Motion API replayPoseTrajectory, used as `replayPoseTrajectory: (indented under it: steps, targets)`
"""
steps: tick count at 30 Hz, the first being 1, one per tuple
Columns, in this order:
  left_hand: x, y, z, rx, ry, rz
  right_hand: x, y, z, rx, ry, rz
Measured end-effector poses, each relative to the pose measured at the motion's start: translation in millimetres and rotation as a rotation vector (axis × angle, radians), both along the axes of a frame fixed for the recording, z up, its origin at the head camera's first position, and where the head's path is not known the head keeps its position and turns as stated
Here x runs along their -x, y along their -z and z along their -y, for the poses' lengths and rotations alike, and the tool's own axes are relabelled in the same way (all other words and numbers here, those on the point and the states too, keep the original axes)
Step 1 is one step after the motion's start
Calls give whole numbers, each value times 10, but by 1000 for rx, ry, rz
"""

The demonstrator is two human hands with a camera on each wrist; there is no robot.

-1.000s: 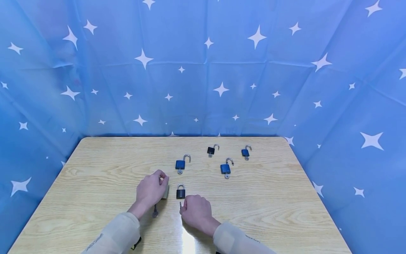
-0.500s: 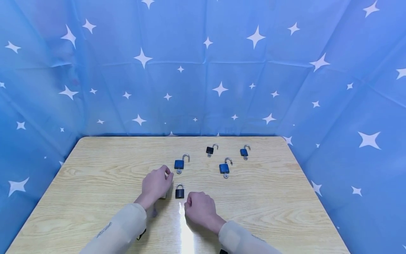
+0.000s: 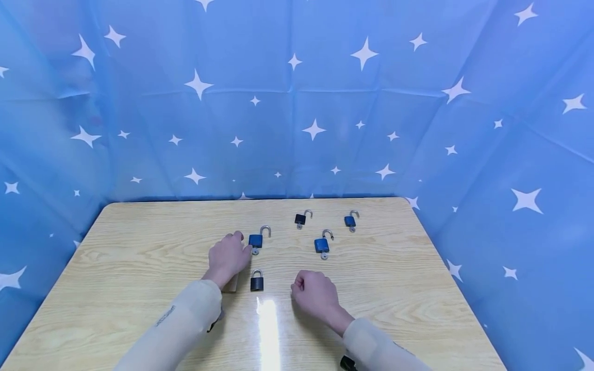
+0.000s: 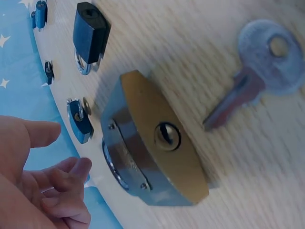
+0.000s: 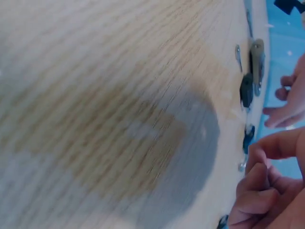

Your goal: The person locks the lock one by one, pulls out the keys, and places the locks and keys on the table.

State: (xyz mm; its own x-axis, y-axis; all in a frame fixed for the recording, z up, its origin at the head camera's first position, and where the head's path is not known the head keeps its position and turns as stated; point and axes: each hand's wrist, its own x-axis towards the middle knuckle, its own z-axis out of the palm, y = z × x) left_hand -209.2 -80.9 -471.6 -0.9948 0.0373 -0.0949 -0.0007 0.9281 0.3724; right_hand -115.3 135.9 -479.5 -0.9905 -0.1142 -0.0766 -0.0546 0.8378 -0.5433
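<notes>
My left hand (image 3: pixel 228 257) reaches over the table beside a blue padlock (image 3: pixel 255 240) with a raised shackle and a key in it. In the left wrist view its thumb and fingers stand apart with nothing between them. Below that hand lies a large padlock (image 4: pixel 147 143) with a brass-coloured keyhole face, a loose key (image 4: pixel 271 62) beside it. A black padlock (image 3: pixel 257 283) with its shackle down lies between my hands. My right hand (image 3: pixel 316 293) is to the right of it, fingers loosely curled, thumb close to the forefinger (image 5: pixel 276 145); no held thing shows.
Farther back lie another black padlock (image 3: pixel 300 219) and two blue padlocks (image 3: pixel 322 245), all with raised shackles and keys in them. A blue star-patterned curtain (image 3: pixel 278 103) hangs behind the wooden table (image 3: pixel 394 288). Bright glare crosses the table's front middle.
My left hand has moved away from the large padlock, forward to the blue padlock. My right hand has drawn back to the right from the black padlock. The view has turned slightly right.
</notes>
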Motion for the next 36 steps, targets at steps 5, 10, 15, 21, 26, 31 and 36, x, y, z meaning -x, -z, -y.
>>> replayPoseTrajectory:
  steps: [5, 10, 15, 21, 26, 31, 36]
  targets:
    - [36, 32, -32, 16, -13, 4, -15, 12, -82, 5, 16, 4]
    - [110, 55, -112, 22, -22, 24, -19, 18, -122, 0, 30, -11]
    - [187, 79, -187, 22, -45, 45, -10, 30, -147, 17, 34, 0]
    - [245, 164, -220, 11, -76, 52, -6, 51, -171, 19, 33, -8]
    - [260, 180, -194, -38, -101, 66, -8, 58, -182, 19, 33, -16]
    - [278, 157, -197, -111, -127, 101, -3, 67, -188, 22, 35, -17]
    - [310, 146, -206, -164, -162, 169, 4, 77, -193, 22, 34, -29]
